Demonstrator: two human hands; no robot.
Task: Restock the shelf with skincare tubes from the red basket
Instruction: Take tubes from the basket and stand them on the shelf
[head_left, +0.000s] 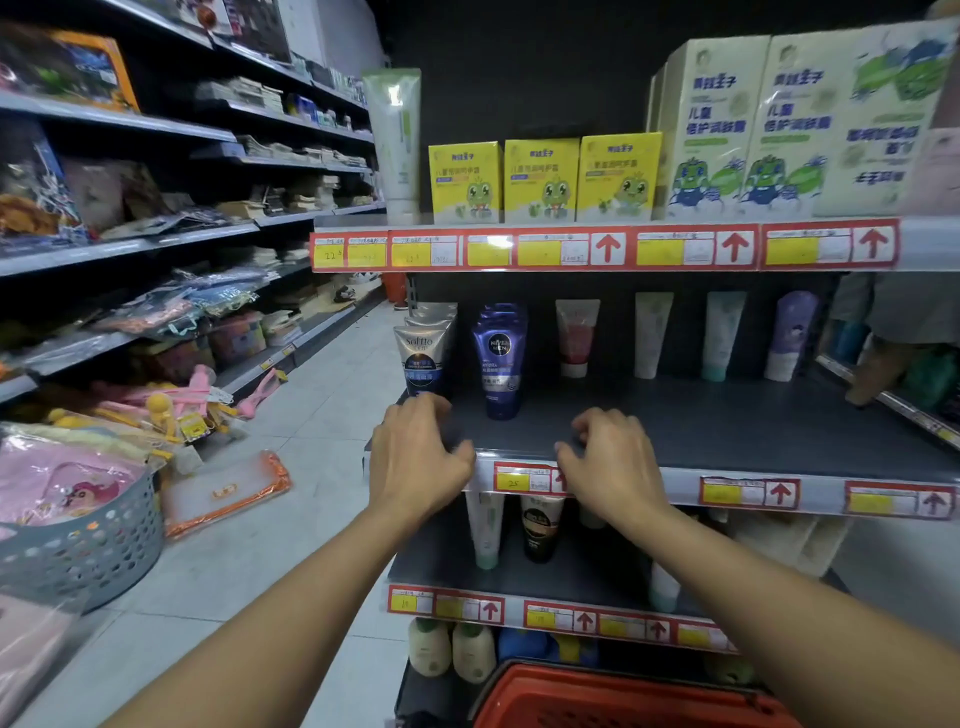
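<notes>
"Both sets of fingers are curled down over the front edge of the middle shelf (727, 431), and neither pinches a tube as far as I can see. The left hand (415, 457) sits at that shelf's left end, its fingertips just in front of the silver tube (423, 353); the right hand (613, 462) rests a little further along the same edge."

"So where is the stock?"

"Below that shelf, at the bottom of view: only the rim of the red basket (623, 696) shows, and I cannot tell what lies in it."

"Then the next move?"

"I would fill the bare front of that shelf, standing each tube cap-down in line with the blue tube (501, 364) and the row behind."
</notes>
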